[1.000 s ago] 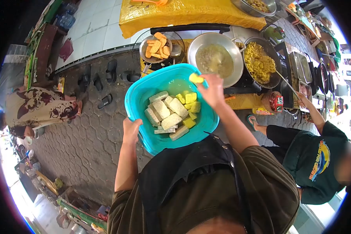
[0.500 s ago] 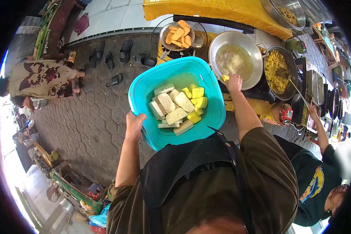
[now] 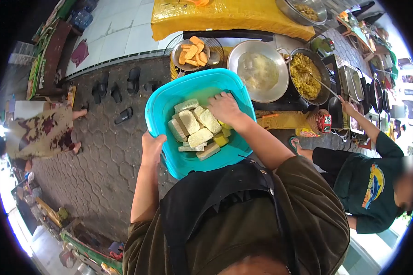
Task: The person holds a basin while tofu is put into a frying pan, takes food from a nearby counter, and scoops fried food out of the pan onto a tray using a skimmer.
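Observation:
A turquoise basin (image 3: 179,166) holds pale blocks (image 3: 188,121) and yellow pieces (image 3: 221,139). My left hand (image 3: 152,145) is wrapped round its left rim. Inside the basin, my right hand (image 3: 224,109) reaches down over the yellow pieces; its fingers are spread, and whatever lies beneath the palm is hidden. Beyond the basin at the upper right is a wide metal pan (image 3: 258,94) with bubbling oil (image 3: 259,68) and pale food in it. Fried orange-brown pieces (image 3: 195,51) rest in a strainer behind the basin.
A dark wok of yellow food (image 3: 304,75) is stirred by a person (image 3: 365,183) at the right. Another person in patterned clothing (image 3: 43,130) is at the far left. Sandals (image 3: 124,115) lie on the paving. A yellow-covered table (image 3: 234,20) stands at the top.
My right hand has moved from the oil pan back into the basin, and the yellow piece it held has left its fingertips. My left hand keeps its hold on the rim.

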`<act>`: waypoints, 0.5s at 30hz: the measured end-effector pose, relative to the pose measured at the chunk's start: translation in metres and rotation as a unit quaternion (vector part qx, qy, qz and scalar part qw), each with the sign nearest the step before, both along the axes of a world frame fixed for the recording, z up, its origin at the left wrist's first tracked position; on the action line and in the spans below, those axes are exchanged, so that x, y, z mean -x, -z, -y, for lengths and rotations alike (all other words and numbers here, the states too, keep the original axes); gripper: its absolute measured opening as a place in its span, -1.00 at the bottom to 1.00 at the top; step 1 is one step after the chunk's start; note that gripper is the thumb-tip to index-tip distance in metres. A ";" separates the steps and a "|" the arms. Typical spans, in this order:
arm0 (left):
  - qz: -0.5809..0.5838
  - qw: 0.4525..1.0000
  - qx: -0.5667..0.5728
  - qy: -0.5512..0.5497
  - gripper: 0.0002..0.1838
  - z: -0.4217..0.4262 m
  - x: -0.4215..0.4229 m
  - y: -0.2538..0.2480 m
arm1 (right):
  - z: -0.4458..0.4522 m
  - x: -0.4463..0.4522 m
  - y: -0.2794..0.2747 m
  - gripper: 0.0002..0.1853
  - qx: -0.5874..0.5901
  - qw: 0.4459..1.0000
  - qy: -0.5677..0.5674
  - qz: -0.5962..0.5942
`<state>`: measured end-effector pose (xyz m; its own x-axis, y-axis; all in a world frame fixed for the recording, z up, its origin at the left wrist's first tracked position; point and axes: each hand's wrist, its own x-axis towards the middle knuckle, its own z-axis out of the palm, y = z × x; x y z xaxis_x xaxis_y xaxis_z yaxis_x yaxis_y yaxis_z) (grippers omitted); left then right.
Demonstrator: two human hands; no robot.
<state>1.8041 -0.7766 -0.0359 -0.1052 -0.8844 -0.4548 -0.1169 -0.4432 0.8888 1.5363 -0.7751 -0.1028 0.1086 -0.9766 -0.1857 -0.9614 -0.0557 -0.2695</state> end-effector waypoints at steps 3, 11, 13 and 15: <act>0.011 1.000 0.003 0.021 -0.75 0.002 -0.007 -0.001 | -0.002 -0.004 0.001 -0.59 -0.093 0.996 -0.002 -0.015; 0.014 0.998 -0.005 0.057 -0.72 0.004 -0.021 -0.003 | -0.004 -0.014 0.002 -0.49 -0.173 0.983 0.043 0.035; 0.008 0.998 -0.006 0.062 -0.73 0.006 -0.023 -0.002 | -0.001 -0.016 -0.004 -0.50 -0.179 0.980 0.050 0.070; 0.026 0.998 -0.016 0.060 -0.74 0.005 -0.026 -0.001 | 0.002 -0.015 -0.013 -0.53 -0.270 0.962 0.024 0.040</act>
<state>1.8303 -0.7813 -0.0347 -0.1853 -0.8517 -0.4902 -0.2166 -0.4512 0.8657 1.5517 -0.7774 -0.0903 0.1002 -0.7446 -0.6599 -0.9346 0.1570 -0.3191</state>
